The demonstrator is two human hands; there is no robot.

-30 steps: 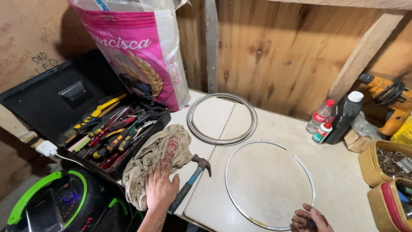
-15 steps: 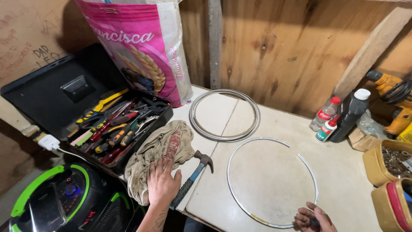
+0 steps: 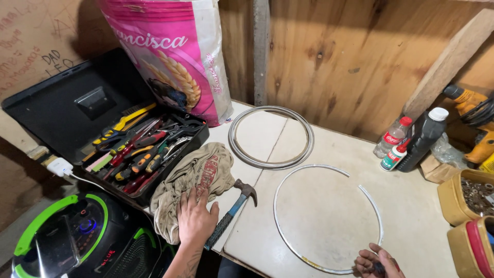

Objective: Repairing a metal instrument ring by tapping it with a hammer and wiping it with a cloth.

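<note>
Left hand is resting flat, fingers spread, on the crumpled beige cloth rag — grip open, holding nothing. Just right of that grip the blue-handled claw hammer is lying on the white worktop, long axis running diagonally, head away from the person. Right hand is pinching the near edge of the thin white open hoop — grip closed on it.

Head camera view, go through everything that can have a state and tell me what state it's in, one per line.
Toolbox: lid open, tools inside.
White ring: flat on table, gap at right.
Cable coil: coiled flat.
Hammer: lying down.
Rag: crumpled, under left hand.
Right hand: on ring's edge.
Bottles: upright, capped.
</note>
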